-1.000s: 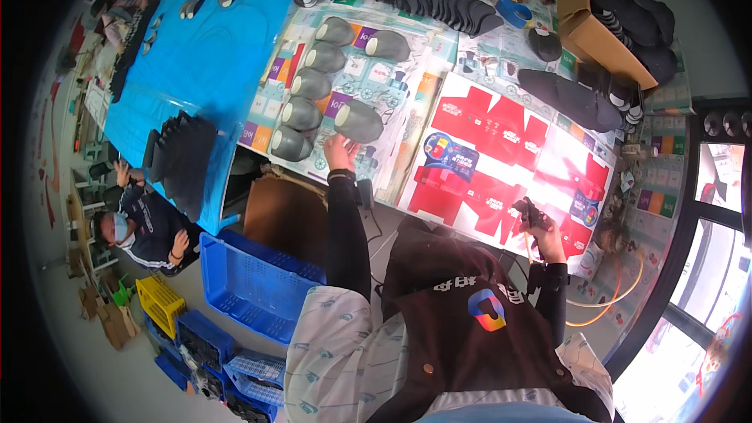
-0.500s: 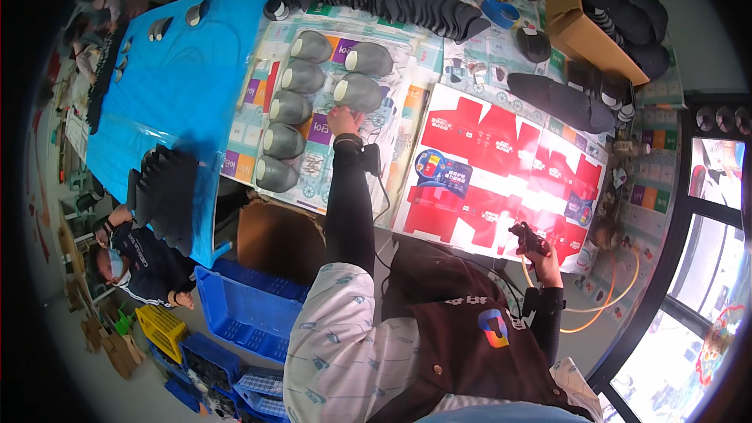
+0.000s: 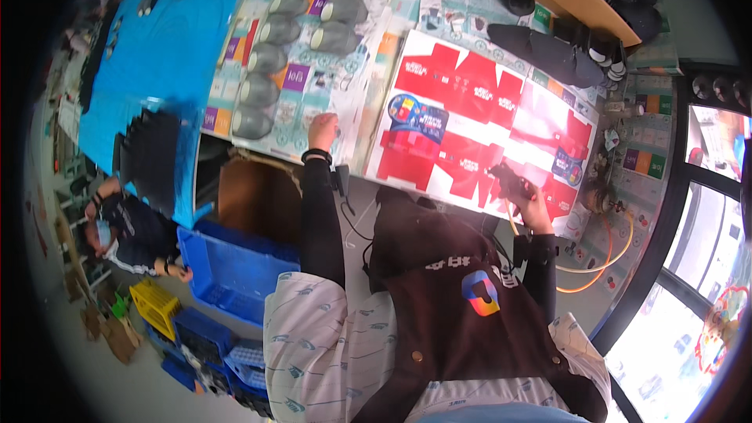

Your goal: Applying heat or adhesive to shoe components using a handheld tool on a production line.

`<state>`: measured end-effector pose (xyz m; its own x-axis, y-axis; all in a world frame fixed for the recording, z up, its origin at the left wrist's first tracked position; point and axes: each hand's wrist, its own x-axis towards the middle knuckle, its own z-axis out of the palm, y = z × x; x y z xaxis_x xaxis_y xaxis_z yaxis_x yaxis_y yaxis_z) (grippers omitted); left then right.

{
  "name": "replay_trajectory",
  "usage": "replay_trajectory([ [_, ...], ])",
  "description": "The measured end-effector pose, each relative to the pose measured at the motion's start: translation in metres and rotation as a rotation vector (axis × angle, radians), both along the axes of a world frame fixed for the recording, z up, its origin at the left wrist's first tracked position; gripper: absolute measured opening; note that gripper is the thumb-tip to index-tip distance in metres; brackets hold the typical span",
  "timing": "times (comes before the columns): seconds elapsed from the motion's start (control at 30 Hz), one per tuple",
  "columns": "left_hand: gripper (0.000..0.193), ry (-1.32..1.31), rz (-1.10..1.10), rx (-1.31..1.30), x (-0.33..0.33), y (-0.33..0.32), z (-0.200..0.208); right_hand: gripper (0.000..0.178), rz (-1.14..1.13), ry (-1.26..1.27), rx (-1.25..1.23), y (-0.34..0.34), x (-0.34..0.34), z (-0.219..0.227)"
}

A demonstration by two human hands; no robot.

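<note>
My right hand [image 3: 536, 210] is closed around a small dark spray gun [image 3: 509, 182] with a thin hose, held above the right part of a red-and-white printed cardboard sheet [image 3: 470, 135]. My left hand [image 3: 323, 130] hovers over the near edge of the patterned tabletop, left of the sheet. Its fingers look loosely curled together, and nothing shows in them. Beyond it, several grey rounded cup-like pieces with pale ends [image 3: 338, 39] lie in two columns, the left column [image 3: 258, 92] longer than the right.
A blue-covered table [image 3: 176, 39] with stacked dark pieces [image 3: 149, 160] stands at left; a masked person [image 3: 133, 223] sits near it. Blue crates [image 3: 235, 270] are below. Dark curved pads [image 3: 540, 51] and a cardboard box [image 3: 583, 0] lie at far right. Orange hoses [image 3: 603, 266] loop at right.
My left hand has left the nearer piece of the right column and drawn back toward me. The whole view has shifted, so the table sits higher. My right hand still grips the spray gun.
</note>
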<state>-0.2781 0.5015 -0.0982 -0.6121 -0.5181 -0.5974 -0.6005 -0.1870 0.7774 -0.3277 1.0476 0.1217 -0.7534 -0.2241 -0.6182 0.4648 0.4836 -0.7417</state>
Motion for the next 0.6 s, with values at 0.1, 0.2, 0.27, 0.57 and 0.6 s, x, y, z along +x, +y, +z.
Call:
replay_trajectory([
  [0.1, 0.032, -0.139, -0.098, -0.375, 0.112, 0.048, -0.036, 0.033, 0.086, 0.027, -0.105, 0.012, 0.000, -0.004],
  [0.2, 0.033, 0.088, 0.114, -0.251, 0.146, 0.128, -0.054, 0.033, 0.148, 0.012, -0.055, 0.033, 0.007, -0.001],
  [0.27, 0.039, 0.159, 0.054, -0.396, 0.135, 0.157, -0.053, 0.033, 0.172, 0.039, -0.075, 0.060, 0.015, -0.010],
  [0.57, 0.042, -0.031, 0.155, -0.041, 0.109, 0.129, -0.063, 0.030, 0.139, 0.061, -0.142, 0.086, 0.036, 0.011],
  [0.6, 0.042, -0.020, 0.145, -0.050, 0.104, 0.127, -0.053, 0.029, 0.109, 0.063, -0.152, 0.088, 0.037, 0.011],
])
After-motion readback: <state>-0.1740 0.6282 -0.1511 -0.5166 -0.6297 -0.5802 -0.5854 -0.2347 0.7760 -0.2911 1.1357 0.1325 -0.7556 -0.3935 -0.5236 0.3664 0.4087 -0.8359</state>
